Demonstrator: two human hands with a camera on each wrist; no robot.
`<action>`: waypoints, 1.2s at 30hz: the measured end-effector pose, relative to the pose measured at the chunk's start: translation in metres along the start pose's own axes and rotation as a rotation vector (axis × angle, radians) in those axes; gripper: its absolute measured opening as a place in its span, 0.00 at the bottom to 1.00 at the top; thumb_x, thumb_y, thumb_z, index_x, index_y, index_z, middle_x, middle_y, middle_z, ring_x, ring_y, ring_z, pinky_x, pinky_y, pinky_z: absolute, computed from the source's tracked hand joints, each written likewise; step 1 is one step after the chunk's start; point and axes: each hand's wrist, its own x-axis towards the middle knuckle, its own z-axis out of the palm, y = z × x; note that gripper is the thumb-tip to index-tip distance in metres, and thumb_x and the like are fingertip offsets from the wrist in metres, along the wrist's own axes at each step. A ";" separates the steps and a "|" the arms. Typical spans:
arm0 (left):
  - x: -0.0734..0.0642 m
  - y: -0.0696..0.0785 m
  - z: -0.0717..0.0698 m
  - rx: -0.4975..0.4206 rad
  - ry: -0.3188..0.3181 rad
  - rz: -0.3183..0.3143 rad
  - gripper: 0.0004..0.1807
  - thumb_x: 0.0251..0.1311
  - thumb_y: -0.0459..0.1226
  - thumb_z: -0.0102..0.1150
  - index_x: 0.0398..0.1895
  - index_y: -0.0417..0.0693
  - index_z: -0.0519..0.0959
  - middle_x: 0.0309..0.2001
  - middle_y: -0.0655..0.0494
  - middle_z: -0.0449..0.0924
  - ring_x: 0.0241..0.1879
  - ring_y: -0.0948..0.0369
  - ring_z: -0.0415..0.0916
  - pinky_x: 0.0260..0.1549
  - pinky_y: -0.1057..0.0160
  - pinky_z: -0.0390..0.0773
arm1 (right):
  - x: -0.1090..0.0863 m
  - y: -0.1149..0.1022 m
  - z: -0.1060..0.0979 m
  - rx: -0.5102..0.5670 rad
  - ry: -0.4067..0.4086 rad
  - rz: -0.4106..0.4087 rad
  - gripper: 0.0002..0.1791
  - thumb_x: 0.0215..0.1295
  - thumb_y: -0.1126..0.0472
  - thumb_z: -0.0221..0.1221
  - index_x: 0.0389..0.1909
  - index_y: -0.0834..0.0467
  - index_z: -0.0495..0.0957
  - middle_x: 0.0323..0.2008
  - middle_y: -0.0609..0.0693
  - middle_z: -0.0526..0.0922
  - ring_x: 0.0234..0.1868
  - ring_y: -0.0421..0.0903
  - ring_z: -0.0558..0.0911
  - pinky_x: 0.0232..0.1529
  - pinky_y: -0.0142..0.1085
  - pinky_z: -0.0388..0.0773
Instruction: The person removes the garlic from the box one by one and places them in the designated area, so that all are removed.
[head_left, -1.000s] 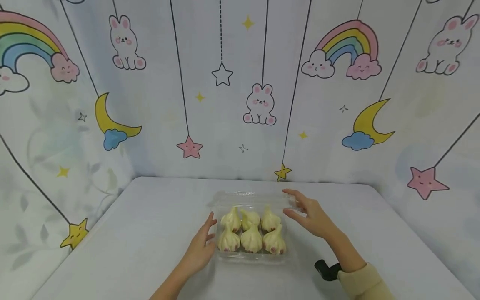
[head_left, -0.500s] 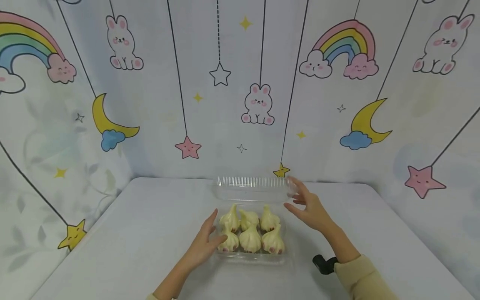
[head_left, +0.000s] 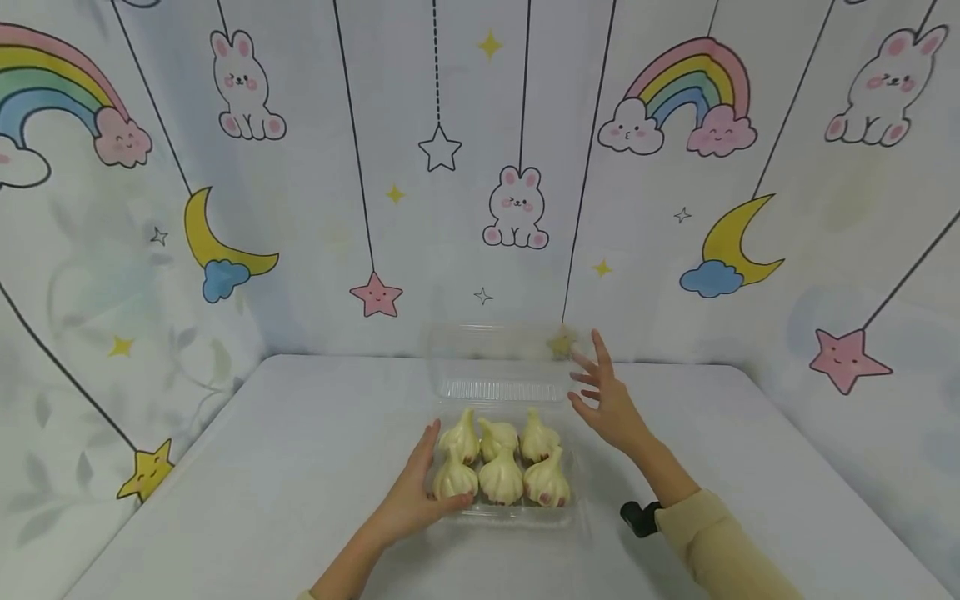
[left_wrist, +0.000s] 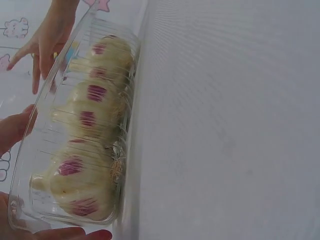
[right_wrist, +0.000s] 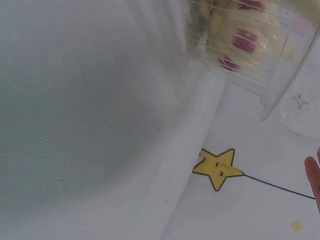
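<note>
A clear plastic clamshell box (head_left: 517,518) stands on the white table, holding several garlic bulbs (head_left: 501,482) in two rows. Its hinged lid (head_left: 491,362) is swung up and back behind the bulbs. At the box's left side, my left hand (head_left: 412,493) holds the front left corner, thumb across the front rim and fingers along the side. In the left wrist view, purple-streaked garlic (left_wrist: 82,175) shows through the box wall. My right hand (head_left: 613,407) is raised beside the lid's right edge, fingers spread; contact with the lid cannot be told. Only its fingertips (right_wrist: 314,177) show in the right wrist view.
A white table (head_left: 300,450) surrounds the box. Behind it hangs a cloth backdrop (head_left: 450,225) printed with rabbits, moons, stars and rainbows. A black device (head_left: 639,518) sits by the right sleeve (head_left: 712,533).
The lid has swung up and backward from over the box. My right hand rose with it, then spread its fingers. My left thumb moved inward onto the box's front rim.
</note>
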 end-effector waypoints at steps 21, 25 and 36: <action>-0.004 0.001 -0.006 -0.004 0.012 -0.020 0.60 0.41 0.41 0.73 0.71 0.40 0.40 0.69 0.34 0.33 0.64 0.36 0.47 0.59 0.44 0.57 | 0.006 0.027 0.029 -0.041 -0.185 0.213 0.53 0.57 0.69 0.61 0.72 0.48 0.32 0.65 0.69 0.55 0.35 0.53 0.82 0.34 0.39 0.81; -0.005 0.001 -0.006 -0.016 0.000 -0.020 0.60 0.41 0.41 0.72 0.71 0.38 0.40 0.69 0.33 0.33 0.65 0.36 0.45 0.59 0.44 0.57 | 0.004 0.029 0.031 -0.075 -0.219 0.238 0.51 0.59 0.65 0.60 0.72 0.49 0.34 0.64 0.69 0.56 0.37 0.54 0.82 0.34 0.41 0.80; -0.006 0.004 -0.007 -0.007 -0.013 -0.020 0.59 0.42 0.40 0.72 0.71 0.38 0.40 0.69 0.31 0.32 0.64 0.35 0.47 0.59 0.44 0.58 | 0.000 0.031 0.033 -0.134 -0.275 0.294 0.44 0.64 0.58 0.56 0.71 0.55 0.37 0.64 0.68 0.59 0.37 0.53 0.81 0.33 0.42 0.79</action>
